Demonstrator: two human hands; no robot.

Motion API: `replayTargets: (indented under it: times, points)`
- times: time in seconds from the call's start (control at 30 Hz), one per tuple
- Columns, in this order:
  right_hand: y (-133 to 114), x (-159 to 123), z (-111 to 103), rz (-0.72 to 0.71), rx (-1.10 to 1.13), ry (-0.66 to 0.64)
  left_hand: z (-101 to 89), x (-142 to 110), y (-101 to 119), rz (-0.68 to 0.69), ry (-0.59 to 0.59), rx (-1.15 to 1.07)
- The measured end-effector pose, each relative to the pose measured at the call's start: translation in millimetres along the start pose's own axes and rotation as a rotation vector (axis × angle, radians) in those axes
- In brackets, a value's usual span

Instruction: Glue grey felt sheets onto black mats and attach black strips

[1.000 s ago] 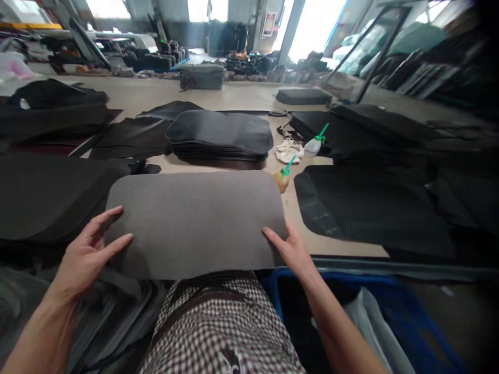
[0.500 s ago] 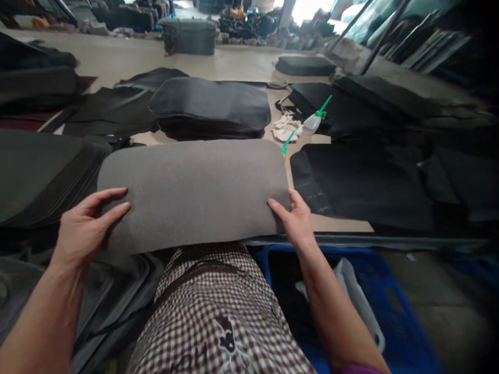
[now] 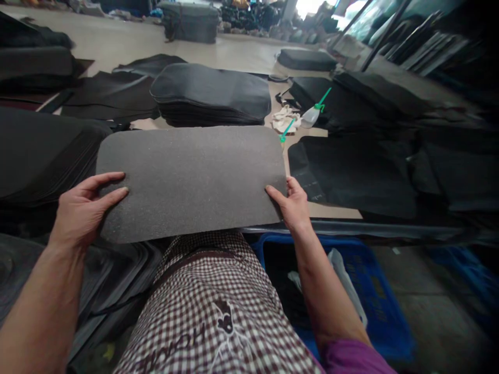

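A grey sheet with rounded corners is held up in front of me, over the near edge of the table. My left hand grips its left end, with thumb and a finger on the upper face. At the right end my right hand pinches the sheet, thumb on top and fingers behind the edge. Just beyond the sheet lies a stack of dark sheets of like shape. To the left is another dark stack, close to my left hand.
Flat black pieces lie on the table at right. Two squeeze bottles with green nozzles, one whitish bottle plain to see, stand near a crumpled white cloth. A blue crate sits below the edge; more sheets are at lower left.
The view has tipped slightly downward, so the table appears higher. The sheet's surface looks darker now, its tilt slightly different. Both hands keep their hold at the two ends.
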State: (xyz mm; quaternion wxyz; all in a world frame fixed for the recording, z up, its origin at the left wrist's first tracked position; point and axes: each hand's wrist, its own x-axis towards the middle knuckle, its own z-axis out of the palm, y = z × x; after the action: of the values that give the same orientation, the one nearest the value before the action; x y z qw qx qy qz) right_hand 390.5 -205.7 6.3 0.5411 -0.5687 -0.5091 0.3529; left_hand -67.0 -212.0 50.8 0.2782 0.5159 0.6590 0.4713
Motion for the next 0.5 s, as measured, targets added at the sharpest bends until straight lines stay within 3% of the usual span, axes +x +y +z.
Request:
replayTargets:
  times: [0.13, 0.23, 0.4, 0.5]
  points:
    - [-1.1, -1.9, -2.9, 0.016, -0.005, -0.019, -3.6, -4.2, -2.4, 0.012, 0.010, 0.039]
    - [0.3, -0.8, -9.3, 0.075, -0.019, -0.096, -4.4, -2.6, -7.2, 0.031, -0.011, 0.188]
    - [2.0, 8.4, -22.6, 0.133, 0.016, -0.204, 1.1, 11.1, -15.2, 0.088, -0.063, 0.384]
    - [4.4, 20.5, -30.9, 0.124, -0.082, -0.235, 6.2, 25.5, -22.6, 0.105, -0.055, 0.416]
